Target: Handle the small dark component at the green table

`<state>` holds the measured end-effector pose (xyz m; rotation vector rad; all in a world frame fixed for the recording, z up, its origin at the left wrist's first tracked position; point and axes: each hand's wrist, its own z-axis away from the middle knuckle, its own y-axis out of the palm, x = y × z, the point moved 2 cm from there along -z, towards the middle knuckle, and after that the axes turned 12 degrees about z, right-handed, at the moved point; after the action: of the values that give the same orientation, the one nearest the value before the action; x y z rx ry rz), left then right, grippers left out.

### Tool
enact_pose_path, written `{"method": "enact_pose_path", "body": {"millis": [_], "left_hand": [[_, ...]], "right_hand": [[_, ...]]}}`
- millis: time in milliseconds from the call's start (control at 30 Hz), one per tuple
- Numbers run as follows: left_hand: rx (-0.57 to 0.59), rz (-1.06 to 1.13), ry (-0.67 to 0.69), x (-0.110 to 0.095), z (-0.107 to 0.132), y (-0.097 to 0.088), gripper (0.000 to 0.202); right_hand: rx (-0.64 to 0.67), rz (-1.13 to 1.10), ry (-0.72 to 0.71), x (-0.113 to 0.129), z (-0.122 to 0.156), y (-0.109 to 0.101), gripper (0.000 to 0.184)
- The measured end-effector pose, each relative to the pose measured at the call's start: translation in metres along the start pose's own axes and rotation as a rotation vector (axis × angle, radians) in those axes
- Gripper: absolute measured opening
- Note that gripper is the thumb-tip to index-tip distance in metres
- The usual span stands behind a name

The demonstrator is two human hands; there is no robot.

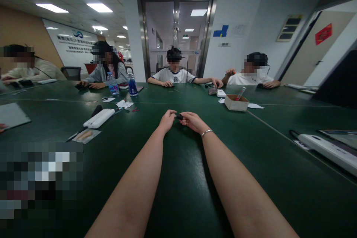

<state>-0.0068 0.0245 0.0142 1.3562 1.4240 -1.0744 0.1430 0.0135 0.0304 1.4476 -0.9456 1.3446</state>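
Both my arms stretch forward over the green table (178, 178). Between my hands is a small black cylindrical object (179, 116), too small to name exactly. My right hand (193, 121) pinches its right part between thumb and fingers. At its left end, the closed fingers of my left hand (167, 121) meet it. A bracelet (206, 132) circles my right wrist. The hands are close together, just above or on the tabletop; which one I cannot tell.
Left of my hands lie a white power strip (99, 118) and a clear plastic packet (86, 135). Two bottles (132, 84) stand farther back. A cardboard box (236, 103) sits at the right, a white device (329, 150) nearer. Several people sit around the table.
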Motion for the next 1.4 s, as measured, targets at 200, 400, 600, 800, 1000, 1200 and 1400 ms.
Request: {"method": "enact_pose_path", "body": {"millis": [200,400,600,800,1000,1200,1400], "left_hand": [[0.015,0.0,-0.002,-0.002,0.002,0.0,0.023],[0.022,-0.004,-0.009,0.005,-0.003,0.0,0.024],[0.002,-0.028,0.014,0.01,-0.006,-0.001,0.023],[0.006,-0.027,0.021,0.006,-0.003,-0.001,0.023],[0.014,-0.039,0.014,0.005,-0.003,-0.001,0.022],[0.045,-0.014,0.016,0.003,-0.001,0.001,0.023],[0.024,-0.042,-0.003,0.002,0.0,0.0,0.026]], "right_hand": [[0.002,0.001,0.007,0.001,0.0,0.001,0.01],[0.015,-0.001,-0.005,-0.001,-0.001,0.0,0.009],[0.02,-0.003,-0.013,-0.002,-0.002,-0.001,0.005],[0.005,0.001,-0.001,-0.002,-0.003,-0.001,0.008],[0.021,-0.001,-0.005,-0.001,-0.001,-0.001,0.006],[0.023,0.005,-0.009,-0.001,-0.001,-0.001,0.005],[0.023,0.001,-0.007,-0.001,-0.001,-0.001,0.005]]}}
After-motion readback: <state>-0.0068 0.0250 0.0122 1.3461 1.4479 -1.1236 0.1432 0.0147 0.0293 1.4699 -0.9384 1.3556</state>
